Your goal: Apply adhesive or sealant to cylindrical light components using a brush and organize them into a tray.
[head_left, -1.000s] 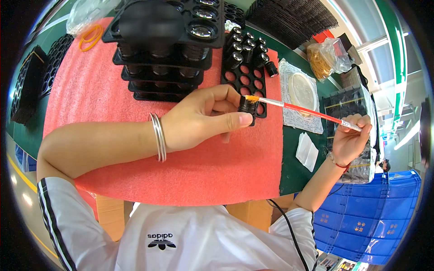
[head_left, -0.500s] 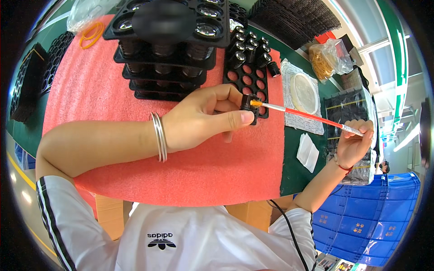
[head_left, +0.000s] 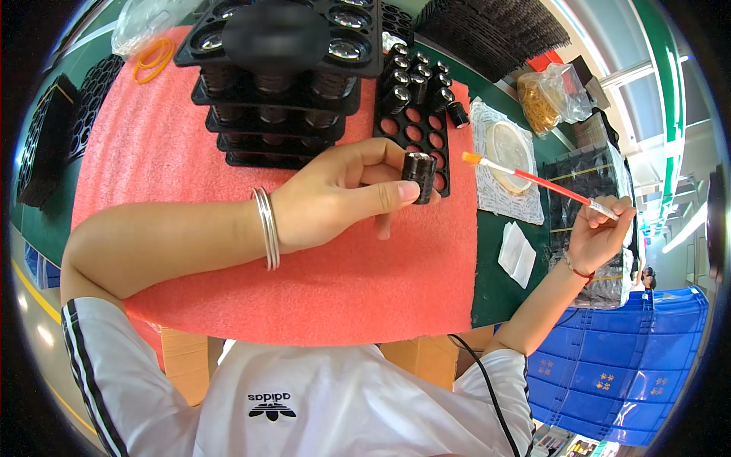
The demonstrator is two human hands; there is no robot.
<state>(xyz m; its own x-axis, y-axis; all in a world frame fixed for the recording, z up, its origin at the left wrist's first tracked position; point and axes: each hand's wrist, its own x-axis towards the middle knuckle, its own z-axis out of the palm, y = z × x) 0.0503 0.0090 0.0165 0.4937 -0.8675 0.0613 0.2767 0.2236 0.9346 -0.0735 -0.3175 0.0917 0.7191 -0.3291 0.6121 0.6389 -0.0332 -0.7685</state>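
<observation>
head view: left hand pinches a black cylinder between thumb and fingers, roughly upright, above the red foam sheet on the green counter, toward the sheet's right edge. right hand grips a thin red-handled brush by its end, past the sheet's right edge; bristles point at the cylinder but stand apart from it. progress, by judgement: partway. similar dark parts fill the far rows of the black tray near the sheet's far right corner; one leans at the tray's right edge. near rows show open holes. whether brushing of the held piece is finished: cannot tell.
</observation>
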